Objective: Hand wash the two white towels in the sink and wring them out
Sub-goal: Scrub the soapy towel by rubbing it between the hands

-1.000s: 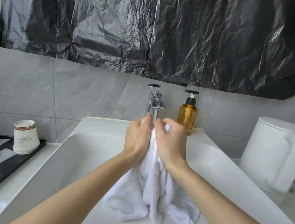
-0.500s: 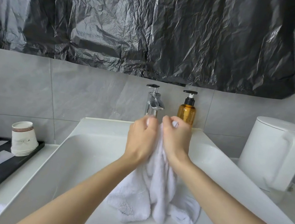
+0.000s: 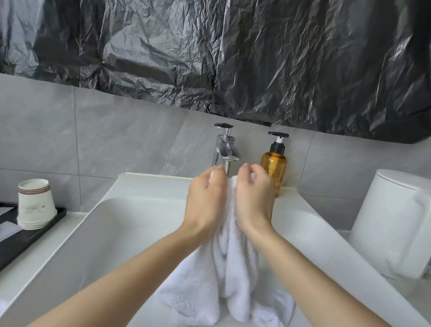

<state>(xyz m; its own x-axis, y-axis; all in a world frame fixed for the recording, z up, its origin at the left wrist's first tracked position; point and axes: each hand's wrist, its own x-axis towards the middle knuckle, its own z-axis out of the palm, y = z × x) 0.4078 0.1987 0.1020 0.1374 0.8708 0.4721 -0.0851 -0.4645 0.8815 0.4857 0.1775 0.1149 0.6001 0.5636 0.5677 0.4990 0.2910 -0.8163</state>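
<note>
A white towel (image 3: pixel 224 270) hangs bunched over the sink (image 3: pixel 121 233), its lower folds resting on the basin, gripped at the top by the left hand (image 3: pixel 205 199) and right hand (image 3: pixel 255 196), fingers curled around it, just below the faucet (image 3: pixel 224 149).

One head-worn wide-angle camera, set above the near edge of the sink (image 3: pixel 129 234), facing forward and down across the basin to its back edge and the grey tiled wall (image 3: pixel 128 145) — close range, table (image 3: pixel 25 269) edges bowing outward at both sides.
</note>
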